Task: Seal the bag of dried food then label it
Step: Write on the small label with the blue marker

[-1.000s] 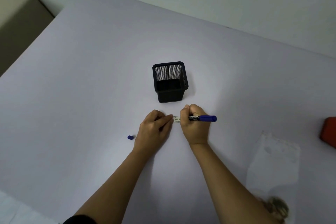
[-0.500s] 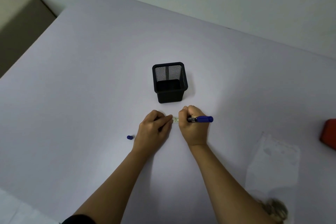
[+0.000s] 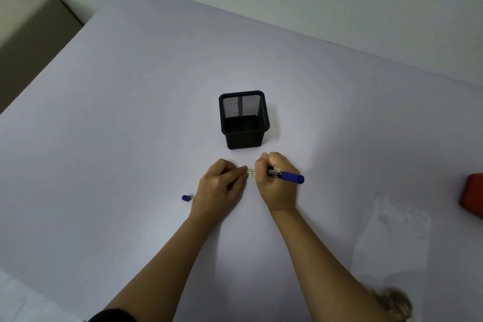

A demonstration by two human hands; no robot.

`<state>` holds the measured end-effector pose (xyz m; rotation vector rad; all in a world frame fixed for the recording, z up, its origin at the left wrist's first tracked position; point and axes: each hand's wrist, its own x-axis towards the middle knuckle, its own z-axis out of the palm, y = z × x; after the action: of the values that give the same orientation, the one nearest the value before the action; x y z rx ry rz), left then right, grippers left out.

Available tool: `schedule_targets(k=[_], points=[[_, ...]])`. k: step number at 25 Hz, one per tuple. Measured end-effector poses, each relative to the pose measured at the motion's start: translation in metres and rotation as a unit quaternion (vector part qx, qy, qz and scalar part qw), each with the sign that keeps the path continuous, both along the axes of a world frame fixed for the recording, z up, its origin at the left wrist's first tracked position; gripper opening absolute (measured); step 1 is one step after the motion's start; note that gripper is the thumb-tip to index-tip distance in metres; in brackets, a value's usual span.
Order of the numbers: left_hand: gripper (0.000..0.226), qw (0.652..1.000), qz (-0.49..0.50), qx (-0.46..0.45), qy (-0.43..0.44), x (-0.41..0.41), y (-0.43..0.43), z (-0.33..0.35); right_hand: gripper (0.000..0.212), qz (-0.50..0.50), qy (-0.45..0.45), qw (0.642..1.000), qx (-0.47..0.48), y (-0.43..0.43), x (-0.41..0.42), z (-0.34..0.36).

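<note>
A small white label (image 3: 251, 173) lies on the table between my hands, only a sliver of it showing. My left hand (image 3: 220, 185) presses its fingertips on the label's left end. My right hand (image 3: 277, 184) grips a blue marker (image 3: 286, 176), tip down at the label, its barrel pointing right. The marker's blue cap (image 3: 185, 198) lies loose to the left of my left hand. A clear plastic bag (image 3: 392, 238) lies flat at the lower right, with brownish dried food (image 3: 392, 303) bunched at its near end.
A black mesh pen holder (image 3: 244, 119) stands just beyond my hands. A red object (image 3: 473, 197) is cut off by the right edge. The pale table (image 3: 130, 112) ends at a wall behind and drops off at the left.
My right hand with the marker has shifted slightly left along the label, so less of the label shows. My left hand has stayed in place.
</note>
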<state>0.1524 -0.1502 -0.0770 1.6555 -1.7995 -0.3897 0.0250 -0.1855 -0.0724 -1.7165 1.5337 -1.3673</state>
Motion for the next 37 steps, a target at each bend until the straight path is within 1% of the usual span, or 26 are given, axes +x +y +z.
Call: schedule_targets(k=[6,10,13,18,23,27,31,35,37], points=[[0.015,1.0,-0.004,0.001,-0.002,-0.0004,0.0005,0.0013,0.029,-0.002,-0.018,0.999,0.033,-0.0005,0.0007,-0.0013],[0.015,1.0,-0.001,-0.001,0.003,0.0006,0.0007,-0.0013,0.03,0.005,-0.002,1.0,0.019,-0.0002,0.0003,-0.0018],[0.015,1.0,0.001,-0.001,0.009,0.0006,0.0001,-0.0018,0.029,0.004,-0.023,0.999,0.031,-0.0003,0.0002,-0.0034],[0.017,1.0,-0.006,0.009,0.002,0.0015,0.0006,-0.0029,0.029,0.008,-0.035,0.999,0.021,0.0004,0.0003,-0.0028],[0.023,1.0,-0.002,0.012,0.009,0.0011,0.0006,-0.0032,0.027,0.02,-0.017,1.0,0.012,0.0013,0.0005,-0.0056],[0.024,1.0,-0.002,0.014,0.008,0.0011,0.0008,-0.0036,0.027,0.015,-0.002,1.0,0.002,0.0009,-0.0001,-0.0063],[0.024,1.0,-0.005,0.009,0.01,0.0012,0.0004,-0.0042,0.028,0.002,-0.019,1.0,0.02,0.0004,-0.0008,-0.0065],[0.023,1.0,-0.003,0.008,0.009,0.0014,0.0001,-0.0044,0.028,0.03,-0.012,0.999,-0.008,0.0013,0.0001,-0.0047],[0.023,1.0,0.002,0.007,0.015,0.001,0.0004,-0.0033,0.028,0.023,-0.013,1.0,0.0,0.0005,-0.0002,-0.0046]])
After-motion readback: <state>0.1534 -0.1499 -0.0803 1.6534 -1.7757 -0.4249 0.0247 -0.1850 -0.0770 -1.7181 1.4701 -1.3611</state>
